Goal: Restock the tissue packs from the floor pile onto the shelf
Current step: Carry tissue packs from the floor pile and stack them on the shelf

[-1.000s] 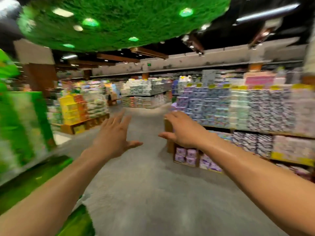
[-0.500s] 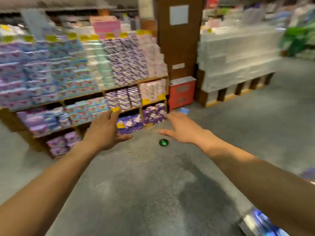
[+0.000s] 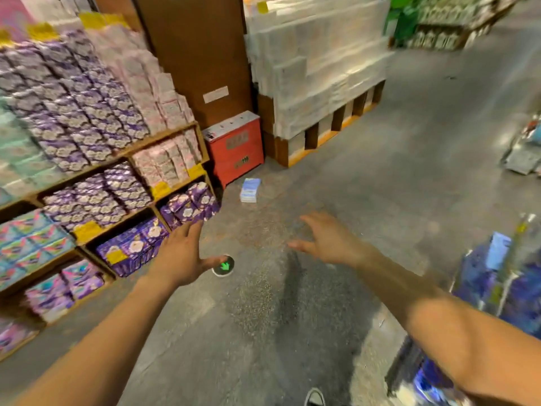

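lying flat — tissue pack [image 3: 250,190], long axis toward red cabinet [image 3: 237,148].

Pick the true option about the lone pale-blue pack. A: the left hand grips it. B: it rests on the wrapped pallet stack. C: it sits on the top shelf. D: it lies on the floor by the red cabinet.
D: the pale-blue pack lies on the floor in front of the red cabinet, and the left hand and right hand are empty.

Left hand [image 3: 181,256] and right hand [image 3: 329,244] hover splayed over the floor [image 3: 263,323] beside the shelf [image 3: 172,135].
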A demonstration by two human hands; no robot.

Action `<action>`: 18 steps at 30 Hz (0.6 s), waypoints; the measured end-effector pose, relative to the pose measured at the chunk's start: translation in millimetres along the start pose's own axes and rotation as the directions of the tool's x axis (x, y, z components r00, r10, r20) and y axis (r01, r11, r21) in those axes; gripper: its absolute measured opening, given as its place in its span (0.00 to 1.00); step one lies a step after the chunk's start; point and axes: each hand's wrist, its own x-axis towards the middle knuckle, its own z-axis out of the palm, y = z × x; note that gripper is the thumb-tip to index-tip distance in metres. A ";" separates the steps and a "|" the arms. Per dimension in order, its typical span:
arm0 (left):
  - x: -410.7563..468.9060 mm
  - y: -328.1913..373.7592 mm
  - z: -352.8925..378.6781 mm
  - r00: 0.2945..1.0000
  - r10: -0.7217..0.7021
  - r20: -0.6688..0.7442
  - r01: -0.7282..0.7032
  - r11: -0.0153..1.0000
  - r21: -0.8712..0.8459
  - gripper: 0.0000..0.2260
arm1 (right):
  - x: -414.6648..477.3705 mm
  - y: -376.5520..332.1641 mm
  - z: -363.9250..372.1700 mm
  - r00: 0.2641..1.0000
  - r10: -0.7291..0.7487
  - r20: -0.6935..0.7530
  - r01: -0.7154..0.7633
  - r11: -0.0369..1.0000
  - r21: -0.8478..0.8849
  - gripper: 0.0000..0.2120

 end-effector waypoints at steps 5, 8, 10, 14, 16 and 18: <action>118.0 -0.1 17.0 0.999 0.010 0.043 -0.008 0.999 -0.038 0.50 | 102.9 44.3 -27.3 0.992 0.086 0.095 -0.085 0.996 -0.009 0.39; 189.5 -11.2 36.5 0.997 0.006 0.076 0.000 0.997 -0.079 0.51 | 169.5 63.0 -27.0 0.990 0.088 0.106 -0.086 0.996 -0.021 0.39; 237.5 -24.9 50.3 0.996 -0.005 0.089 0.015 0.993 -0.117 0.52 | 218.6 72.6 -22.5 0.984 0.102 0.144 -0.096 0.994 -0.053 0.36; 345.4 -62.0 73.1 0.992 0.005 0.129 0.014 0.989 -0.146 0.51 | 329.1 90.6 -6.4 0.972 0.156 0.175 -0.156 0.988 -0.010 0.38; 408.1 -83.1 75.7 0.988 0.019 0.152 0.006 0.986 -0.164 0.49 | 391.7 99.4 -2.1 0.961 0.201 0.190 -0.210 0.977 0.027 0.40; 470.1 -103.1 69.9 0.984 0.029 0.176 -0.002 0.988 -0.155 0.49 | 449.0 104.4 -7.6 0.945 0.258 0.203 -0.274 0.960 0.057 0.40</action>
